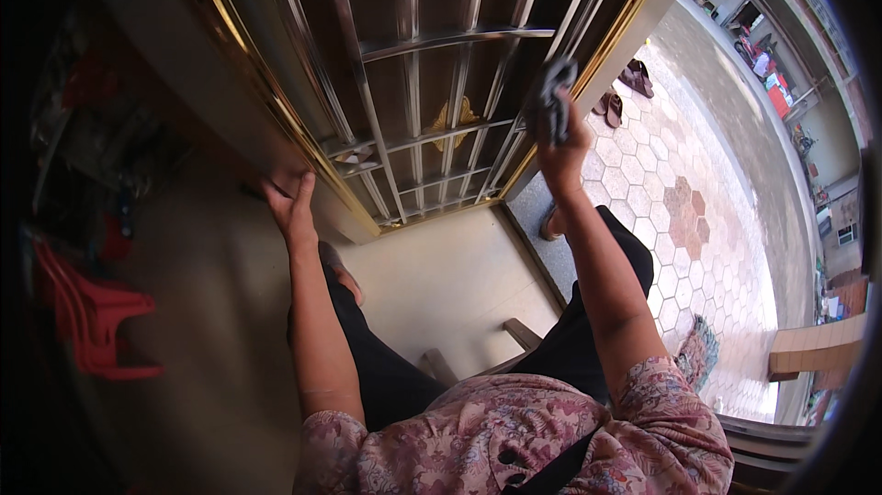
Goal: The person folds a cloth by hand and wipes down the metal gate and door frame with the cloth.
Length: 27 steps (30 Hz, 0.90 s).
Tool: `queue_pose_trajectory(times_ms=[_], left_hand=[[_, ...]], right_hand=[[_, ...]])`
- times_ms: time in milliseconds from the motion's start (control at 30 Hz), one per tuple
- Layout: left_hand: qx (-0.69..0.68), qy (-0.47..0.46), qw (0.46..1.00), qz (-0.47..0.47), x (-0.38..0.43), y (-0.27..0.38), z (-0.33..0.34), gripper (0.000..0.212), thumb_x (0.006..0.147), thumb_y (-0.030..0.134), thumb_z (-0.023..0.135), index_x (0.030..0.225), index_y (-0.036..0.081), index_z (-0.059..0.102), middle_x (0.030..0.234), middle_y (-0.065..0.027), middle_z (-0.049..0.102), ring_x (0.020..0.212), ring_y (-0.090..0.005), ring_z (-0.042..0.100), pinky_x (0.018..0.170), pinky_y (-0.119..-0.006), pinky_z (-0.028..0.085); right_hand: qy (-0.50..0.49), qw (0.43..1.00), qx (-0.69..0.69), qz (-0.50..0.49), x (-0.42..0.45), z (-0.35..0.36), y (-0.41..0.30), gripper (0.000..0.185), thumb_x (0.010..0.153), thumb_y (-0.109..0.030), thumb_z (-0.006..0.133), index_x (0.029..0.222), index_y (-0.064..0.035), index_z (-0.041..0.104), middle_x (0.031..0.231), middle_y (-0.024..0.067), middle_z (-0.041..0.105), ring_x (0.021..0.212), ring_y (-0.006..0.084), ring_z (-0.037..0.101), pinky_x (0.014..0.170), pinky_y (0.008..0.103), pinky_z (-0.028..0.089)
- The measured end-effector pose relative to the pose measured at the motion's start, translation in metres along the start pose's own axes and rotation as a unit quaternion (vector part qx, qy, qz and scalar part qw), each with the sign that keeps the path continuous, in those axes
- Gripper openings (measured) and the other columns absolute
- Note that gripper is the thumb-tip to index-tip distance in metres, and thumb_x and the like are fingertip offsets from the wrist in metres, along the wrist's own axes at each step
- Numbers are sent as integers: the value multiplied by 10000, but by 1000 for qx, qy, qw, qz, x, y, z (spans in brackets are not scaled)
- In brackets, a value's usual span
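Note:
In front of me stands a metal door (431,81) with shiny silver bars over dark panels and gold-coloured trim. My left hand (293,209) grips the door's left edge near its lower part, with the thumb on the near side and the other fingers mostly hidden. My right hand (563,150) is raised by the right side of the door, its fingers around a crumpled dark grey cloth (557,98). Motion blurs the cloth, so whether it touches the bars cannot be told. A gold ornament (455,124) sits among the lower bars.
A red plastic chair (96,316) is at the left in shadow. Below me are wooden stool legs (520,334). The door sill (530,247) divides the indoor floor (441,274) from hexagonal paving (654,171). Dark sandals (635,78) and a shaggy mat (699,354) lie outside.

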<state>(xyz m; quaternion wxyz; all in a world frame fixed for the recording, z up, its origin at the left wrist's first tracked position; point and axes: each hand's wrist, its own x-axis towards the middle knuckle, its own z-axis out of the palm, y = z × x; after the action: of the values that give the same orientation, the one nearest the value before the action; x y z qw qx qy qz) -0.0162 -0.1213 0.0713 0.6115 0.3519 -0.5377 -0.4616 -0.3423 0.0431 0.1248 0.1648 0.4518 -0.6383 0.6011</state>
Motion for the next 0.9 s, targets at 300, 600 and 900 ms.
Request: queue_pose_trajectory(times_ms=[300,600,900], left_hand=[[13,3,1000,9,0,-5,-4,687,744,210,755,1262,-13,364,1225,-96,461,1126,-191,426,988,-303,300],[-15,-4,1000,2,0,-1,-3,508,749,141,742,1127,16,427,1117,-67,499,1041,-166,469,938,-295,345],[-28,-9,1000,5,-1,1,-1,533,759,159,743,1152,12,415,1099,-69,513,1019,-165,485,929,-291,357]], right_hand=[[126,984,-9,-129,81,-33,-41,240,839,-83,604,1060,10,603,820,112,663,746,130,635,643,257,489],[155,976,-41,-147,111,-15,-48,288,862,-151,605,1119,-25,571,837,120,666,755,142,641,658,270,502],[35,999,-9,23,-1,-3,2,300,800,-129,649,1063,-2,579,872,172,645,827,242,653,721,309,490]])
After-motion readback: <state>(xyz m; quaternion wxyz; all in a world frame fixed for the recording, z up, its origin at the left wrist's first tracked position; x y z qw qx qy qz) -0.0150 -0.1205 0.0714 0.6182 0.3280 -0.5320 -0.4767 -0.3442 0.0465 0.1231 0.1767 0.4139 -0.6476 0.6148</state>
